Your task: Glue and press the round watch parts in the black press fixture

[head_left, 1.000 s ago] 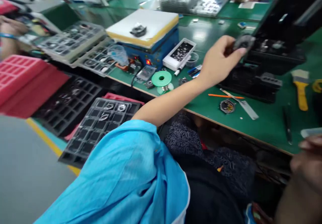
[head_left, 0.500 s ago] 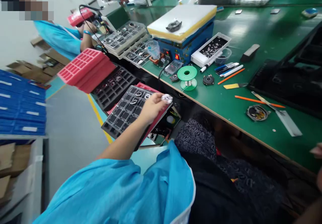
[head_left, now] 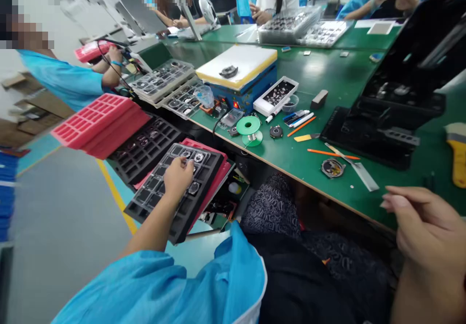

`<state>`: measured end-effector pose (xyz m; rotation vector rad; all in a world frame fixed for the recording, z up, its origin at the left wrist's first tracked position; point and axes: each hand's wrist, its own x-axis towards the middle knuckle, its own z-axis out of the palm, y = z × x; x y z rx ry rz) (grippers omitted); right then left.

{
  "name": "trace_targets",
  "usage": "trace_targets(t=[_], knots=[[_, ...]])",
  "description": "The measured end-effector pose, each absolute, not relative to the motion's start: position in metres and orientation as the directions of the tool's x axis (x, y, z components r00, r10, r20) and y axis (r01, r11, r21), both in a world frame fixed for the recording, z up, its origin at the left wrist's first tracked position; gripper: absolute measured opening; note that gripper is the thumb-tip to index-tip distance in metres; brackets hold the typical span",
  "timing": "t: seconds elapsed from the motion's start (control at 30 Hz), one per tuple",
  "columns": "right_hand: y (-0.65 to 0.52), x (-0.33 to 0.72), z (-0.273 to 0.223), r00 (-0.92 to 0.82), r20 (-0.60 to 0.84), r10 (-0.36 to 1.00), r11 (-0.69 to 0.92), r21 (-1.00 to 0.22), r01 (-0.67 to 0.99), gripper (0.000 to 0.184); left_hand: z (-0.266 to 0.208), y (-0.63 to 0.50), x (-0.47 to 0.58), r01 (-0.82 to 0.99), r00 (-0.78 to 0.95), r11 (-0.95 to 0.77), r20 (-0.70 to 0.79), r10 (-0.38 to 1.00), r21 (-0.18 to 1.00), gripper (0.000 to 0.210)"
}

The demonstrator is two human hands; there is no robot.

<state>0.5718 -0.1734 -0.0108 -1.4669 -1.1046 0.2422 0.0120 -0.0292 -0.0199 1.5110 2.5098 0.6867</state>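
Observation:
My left hand (head_left: 178, 179) is over the clear compartment tray (head_left: 144, 194), thumb and fingers bent together down at its cells. What the fingers hold, if anything, is hidden. Round metal watch parts lie close by: one (head_left: 198, 157) just beyond the fingertips and another (head_left: 194, 188) to the right of the hand. The clear tray rests in a black foam tray (head_left: 214, 164), with pink foam (head_left: 218, 180) beneath. At the right edge, my right hand (head_left: 429, 236) hovers near the bench front, thumb and fingertips pressed together. Nothing can be made out between them.
On the green bench (head_left: 327, 71) stand a green solder spool (head_left: 248, 126), a blue box (head_left: 251, 78) with a white top, an open watch (head_left: 332, 168), and a black stand (head_left: 367, 134). Stacked pink trays (head_left: 94, 120) are at left. Other people work nearby.
My left hand, which held a round silvery watch part up by the tray's right corner, has moved left and down over the cells. My right hand has come further into view. The camera view has shifted.

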Motion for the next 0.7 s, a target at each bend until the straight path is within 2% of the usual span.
trace_targets(t=[0.1, 0.27, 0.43, 0.5, 0.57, 0.63, 0.7], knots=[[-0.176, 0.570, -0.008, 0.489, 0.432, 0.758, 0.208, -0.870, 0.447, 0.010, 0.002, -0.004, 0.036, 0.826, -0.385, 0.241, 0.199, 0.901, 0.509, 0.045], [-0.175, 0.571, -0.007, 0.478, 0.391, 0.786, 0.163, -0.878, 0.451, 0.012, 0.056, 0.038, 0.088, 0.806, -0.195, -0.061, 0.362, 0.912, 0.589, 0.039], [-0.175, 0.569, -0.003, 0.405, 0.401, 0.822, 0.182, -0.859, 0.479, 0.015, 0.089, 0.036, 0.156, 0.643, 0.094, -0.574, 0.691, 0.717, 0.508, 0.030], [-0.175, 0.568, -0.001, 0.390, 0.406, 0.826, 0.184, -0.849, 0.495, 0.016, 0.087, 0.024, 0.190, 0.517, 0.231, -0.693, 0.697, 0.679, 0.503, 0.025], [-0.175, 0.566, 0.002, 0.381, 0.400, 0.834, 0.165, -0.839, 0.519, 0.016, 0.077, 0.012, 0.224, 0.357, 0.436, -0.768, 0.633, 0.640, 0.531, 0.022], [-0.174, 0.564, 0.006, 0.369, 0.388, 0.844, 0.138, -0.823, 0.551, 0.016, 0.061, 0.004, 0.257, 0.224, 0.623, -0.800, 0.550, 0.556, 0.556, 0.022], [-0.173, 0.561, 0.010, 0.353, 0.384, 0.853, 0.119, -0.802, 0.586, 0.015, 0.044, 0.001, 0.285, 0.155, 0.735, -0.818, 0.488, 0.471, 0.554, 0.026]])
